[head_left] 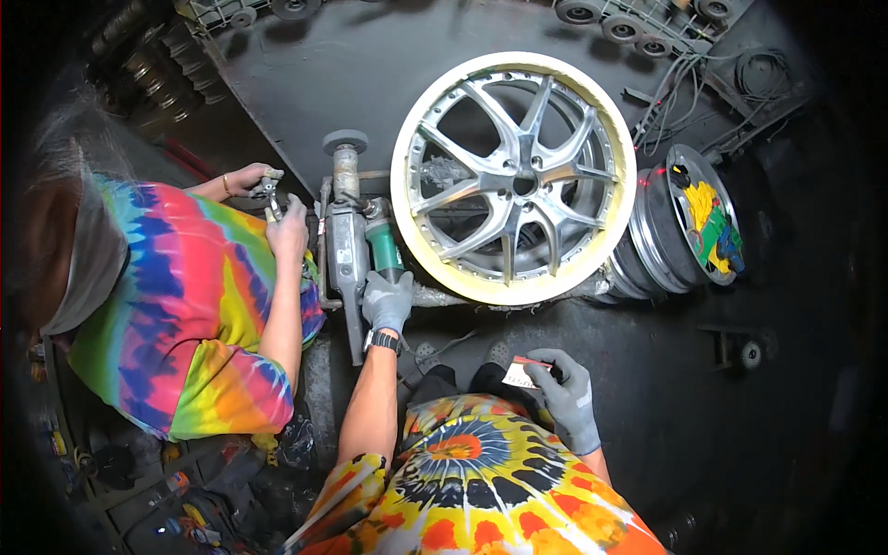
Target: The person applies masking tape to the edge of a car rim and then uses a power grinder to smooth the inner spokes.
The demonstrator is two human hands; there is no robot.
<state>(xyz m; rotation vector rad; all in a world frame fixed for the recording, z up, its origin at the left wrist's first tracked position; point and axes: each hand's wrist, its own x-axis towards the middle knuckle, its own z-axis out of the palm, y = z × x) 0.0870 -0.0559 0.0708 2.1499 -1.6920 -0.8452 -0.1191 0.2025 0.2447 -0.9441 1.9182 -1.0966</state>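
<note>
My left hand (388, 302), in a grey glove, is closed round the lower end of a green angle grinder (384, 248). The grinder's head points away from me, beside a grey metal stand (348, 245). In front of my body, my right hand (568, 400), also gloved, pinches a small flat white piece with a reddish edge (524, 374); its kind is unclear. Just beyond my hands a multi-spoke alloy wheel (514, 153) with a pale yellow rim is propped up, its face toward me. It touches neither hand.
To my left, a person in a tie-dye shirt (217, 314) holds a small metal part (270, 190) in gloved hands. Right of the wheel lie more rims (655, 245), with yellow and green gloves (708, 217) on the outermost. Cables (680, 88) hang at the back right.
</note>
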